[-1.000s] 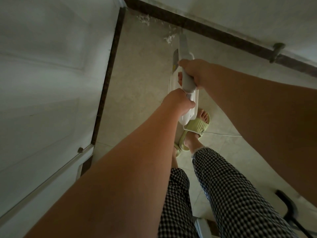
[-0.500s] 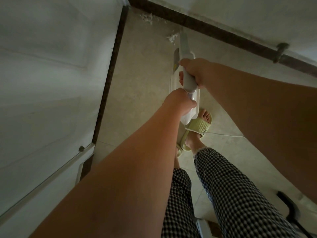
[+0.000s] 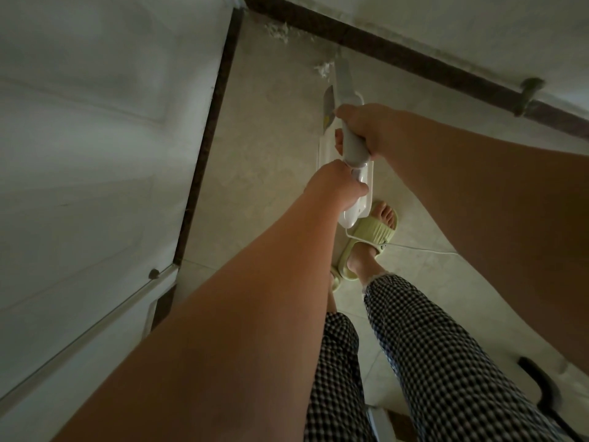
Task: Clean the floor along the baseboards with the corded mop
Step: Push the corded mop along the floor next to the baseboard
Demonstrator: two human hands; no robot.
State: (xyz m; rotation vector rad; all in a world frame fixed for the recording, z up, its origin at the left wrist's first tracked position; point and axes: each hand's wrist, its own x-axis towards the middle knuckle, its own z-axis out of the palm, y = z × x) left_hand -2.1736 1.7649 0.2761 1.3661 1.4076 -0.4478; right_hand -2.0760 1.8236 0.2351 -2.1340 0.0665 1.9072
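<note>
A person looks down past 2 bare forearms at a corded mop (image 3: 345, 90) held out in front of the body. Both hands are closed around its handle, stacked along it. The right hand (image 3: 366, 130) grips the grey upper section, farther from the body. The left hand (image 3: 338, 186) grips the white section just behind and below it, nearer the body, and the 2 hands almost touch.

The mop's long axis runs straight away from the hands, forward and down toward the floor (image 3: 271, 138). Its far end reaches the dark baseboard (image 3: 398, 49) that crosses ahead of the hands. The head itself is hidden behind the handle and the dim light, so whether it touches the baseboard is unclear. 2 pale clumps of dust (image 3: 322, 69) lie beyond the right hand, one just beside the shaft's far end, the other farther left near the corner.

A thin white cord (image 3: 424, 249) trails off behind the left hand, to the right, past a foot in a green sandal (image 3: 371, 237). A second baseboard runs along the wall to the left of both hands.

The right hand, being farther forward, is likely best placed to steer the next push.
</note>
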